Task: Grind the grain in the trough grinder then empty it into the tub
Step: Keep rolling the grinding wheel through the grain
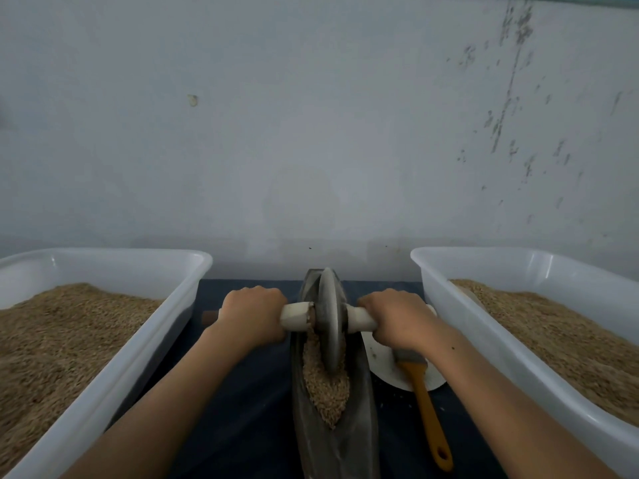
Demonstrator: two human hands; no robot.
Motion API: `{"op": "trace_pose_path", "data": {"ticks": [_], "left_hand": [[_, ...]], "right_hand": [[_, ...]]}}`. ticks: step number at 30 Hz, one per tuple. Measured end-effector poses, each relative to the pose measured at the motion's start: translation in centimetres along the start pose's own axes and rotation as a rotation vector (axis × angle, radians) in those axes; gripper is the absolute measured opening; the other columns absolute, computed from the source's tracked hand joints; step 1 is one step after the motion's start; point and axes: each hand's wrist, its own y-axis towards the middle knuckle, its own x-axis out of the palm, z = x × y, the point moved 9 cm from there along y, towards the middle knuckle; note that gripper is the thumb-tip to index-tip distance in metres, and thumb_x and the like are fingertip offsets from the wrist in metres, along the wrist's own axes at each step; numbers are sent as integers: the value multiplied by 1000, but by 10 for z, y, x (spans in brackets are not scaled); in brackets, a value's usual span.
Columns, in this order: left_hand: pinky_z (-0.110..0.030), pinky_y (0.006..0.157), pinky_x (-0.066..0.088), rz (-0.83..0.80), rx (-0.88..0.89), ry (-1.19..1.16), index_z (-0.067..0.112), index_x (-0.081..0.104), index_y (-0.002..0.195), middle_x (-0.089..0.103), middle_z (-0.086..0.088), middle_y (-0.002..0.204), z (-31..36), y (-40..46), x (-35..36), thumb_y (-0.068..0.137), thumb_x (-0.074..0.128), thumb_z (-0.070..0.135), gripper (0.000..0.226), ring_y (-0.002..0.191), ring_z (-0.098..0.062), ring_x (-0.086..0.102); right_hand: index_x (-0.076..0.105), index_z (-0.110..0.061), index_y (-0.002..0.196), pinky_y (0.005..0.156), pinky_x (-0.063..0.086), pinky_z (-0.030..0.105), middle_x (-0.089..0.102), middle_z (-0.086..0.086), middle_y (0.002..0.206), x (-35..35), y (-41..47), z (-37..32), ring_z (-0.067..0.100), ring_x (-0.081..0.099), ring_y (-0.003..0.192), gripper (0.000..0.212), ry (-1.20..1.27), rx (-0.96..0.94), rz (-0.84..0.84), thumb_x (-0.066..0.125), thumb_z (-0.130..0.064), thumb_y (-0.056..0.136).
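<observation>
A dark boat-shaped trough grinder (359, 440) lies lengthwise in the middle of the table, with pale grain (326, 392) heaped in its groove. A grey metal wheel (330, 319) stands upright in the groove at the far half of the trough. A pale wooden axle (294, 317) runs through the wheel. My left hand (252, 314) grips the axle's left end and my right hand (397, 321) grips its right end, knuckles up. White tubs of grain stand on both sides: the left tub (145, 357) and the right tub (484, 344).
A brush with an orange handle (428, 416) lies on a white plate (380, 364) just right of the trough, partly under my right forearm. A dark blue cloth (249, 409) covers the table. A scuffed pale wall rises right behind the table.
</observation>
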Motion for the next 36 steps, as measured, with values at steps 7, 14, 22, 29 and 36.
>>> {"op": "trace_pose_path", "data": {"ticks": [7, 14, 22, 29, 36], "left_hand": [[-29, 70, 40, -242, -10, -56, 23, 58, 114, 57, 5, 88, -2, -4, 14, 75, 70, 41, 45, 79, -14, 54], [-30, 70, 37, 111, -41, -15, 24, 58, 106, 63, 1, 100, -3, -1, -6, 83, 58, 33, 24, 94, -20, 60], [-29, 68, 38, -45, -21, -9, 21, 58, 110, 60, 3, 93, -3, 0, 5, 79, 64, 38, 36, 85, -17, 57], [-29, 69, 40, -206, -9, -84, 22, 58, 111, 54, 6, 84, -5, -1, 17, 75, 69, 41, 43, 79, -15, 54], [-29, 67, 37, 161, -1, -2, 25, 60, 104, 63, 3, 95, -2, 1, -8, 82, 58, 39, 26, 89, -18, 60]], "right_hand": [[58, -18, 120, 81, 50, 33, 64, 5, 107, 8, -7, -3, 21, 61, 95, 37, 48, -26, -203, 65, -15, 84], [54, -22, 111, 79, 44, 33, 63, 3, 108, -7, -3, -3, 23, 60, 97, 26, 5, 36, 56, 54, -8, 89], [57, -23, 121, 76, 44, 32, 64, 2, 108, 1, 0, -2, 21, 60, 95, 36, 10, -4, -55, 58, -11, 87], [59, -23, 123, 70, 42, 29, 64, 1, 102, 5, 2, -2, 18, 59, 87, 40, 31, -29, -110, 59, -11, 85], [54, -27, 108, 74, 41, 31, 64, 0, 104, -3, 3, 1, 21, 60, 94, 26, 38, 29, 142, 54, -9, 88]]}}
